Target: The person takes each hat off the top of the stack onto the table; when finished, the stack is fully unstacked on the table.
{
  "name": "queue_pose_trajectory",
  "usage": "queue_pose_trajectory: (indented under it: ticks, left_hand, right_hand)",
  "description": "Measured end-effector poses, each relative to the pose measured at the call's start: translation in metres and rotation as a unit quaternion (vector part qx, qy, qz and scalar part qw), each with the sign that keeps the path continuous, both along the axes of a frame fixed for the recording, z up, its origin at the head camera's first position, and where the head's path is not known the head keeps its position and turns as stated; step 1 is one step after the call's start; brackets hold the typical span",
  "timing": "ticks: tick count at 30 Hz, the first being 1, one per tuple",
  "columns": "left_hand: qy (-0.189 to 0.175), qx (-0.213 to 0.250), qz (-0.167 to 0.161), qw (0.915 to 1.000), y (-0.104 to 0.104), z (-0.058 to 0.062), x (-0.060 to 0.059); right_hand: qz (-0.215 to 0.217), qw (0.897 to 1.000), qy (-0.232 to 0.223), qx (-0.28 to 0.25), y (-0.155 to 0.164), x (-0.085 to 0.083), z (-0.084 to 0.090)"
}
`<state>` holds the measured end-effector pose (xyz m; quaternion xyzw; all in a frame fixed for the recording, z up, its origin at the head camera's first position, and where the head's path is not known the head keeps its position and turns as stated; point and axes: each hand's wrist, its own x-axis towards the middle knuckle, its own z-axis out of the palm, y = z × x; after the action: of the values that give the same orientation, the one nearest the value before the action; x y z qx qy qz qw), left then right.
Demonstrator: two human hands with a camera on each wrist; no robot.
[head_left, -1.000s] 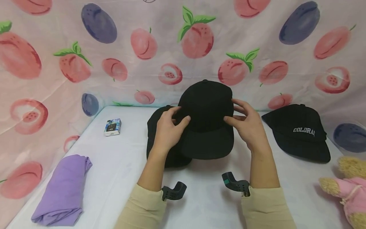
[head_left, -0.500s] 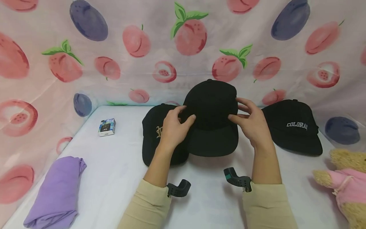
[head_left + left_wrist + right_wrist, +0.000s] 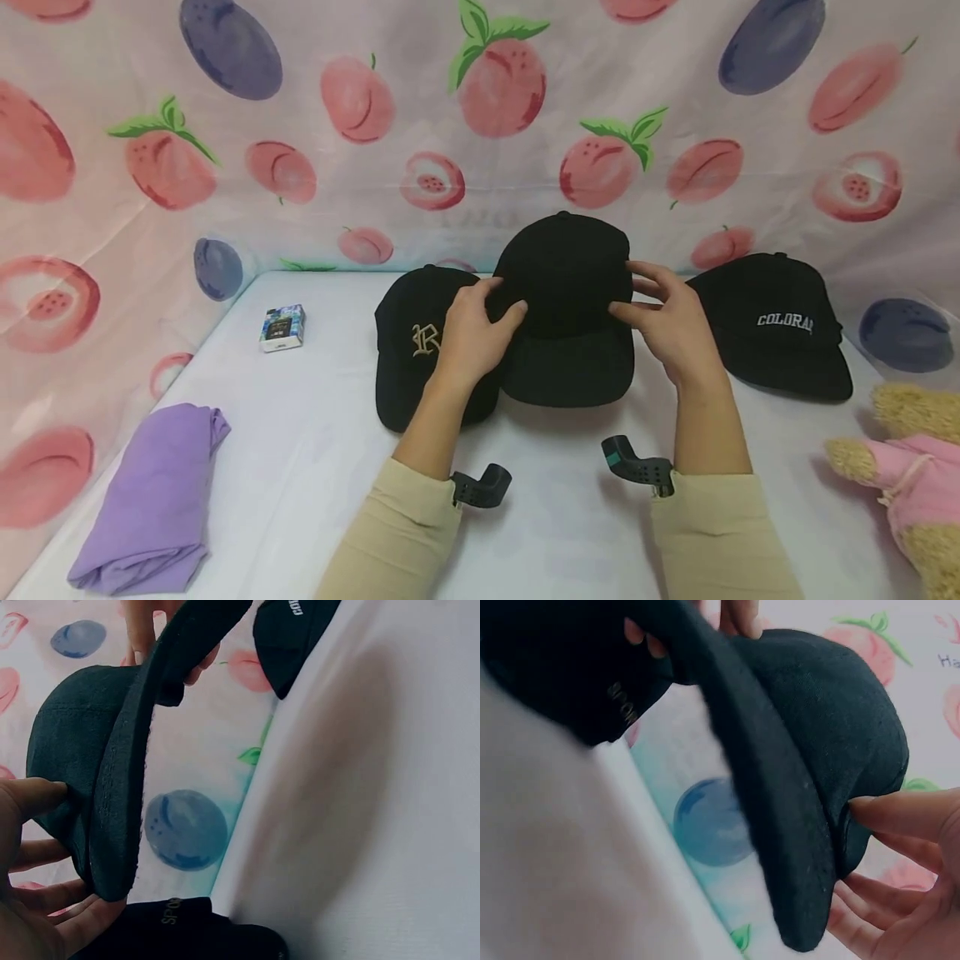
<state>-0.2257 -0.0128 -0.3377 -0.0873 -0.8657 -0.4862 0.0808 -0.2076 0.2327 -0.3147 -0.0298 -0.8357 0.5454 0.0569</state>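
white table (image 3: pixel 315 467) under fruit-print cloth walls (image 3: pixel 225 167). far right, black cap lettered "colora" (image 3: pixel 772 329); centre-left, black cap with gold "r" (image 3: pixel 416 350), now uncovered on its front where a second ago lay hidden behind the held one. plain black cap (image 3: pixel 566 308) held off the table at centre, brim toward the near side, shifted a little right and far, so clear of the lettered neighbour. left hand (image 3: pixel 468 342) grasping its left side, thumb on the crown; right hand (image 3: pixel 671 325) pinching the right side likewise. near left, folded purple cloth (image 3: pixel 146 500); near right, plush toy (image 3: pixel 907 492); far left, small box (image 3: pixel 282 327).
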Motion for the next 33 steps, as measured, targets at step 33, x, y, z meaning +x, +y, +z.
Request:
queue_pose_trajectory:
  ticks: [33]
  left_hand:
    - [-0.042,-0.029,-0.030,0.9982,0.041,-0.017,-0.016]
  right_hand:
    - [0.030,0.998,0.012,0.061,0.046,-0.015,-0.018]
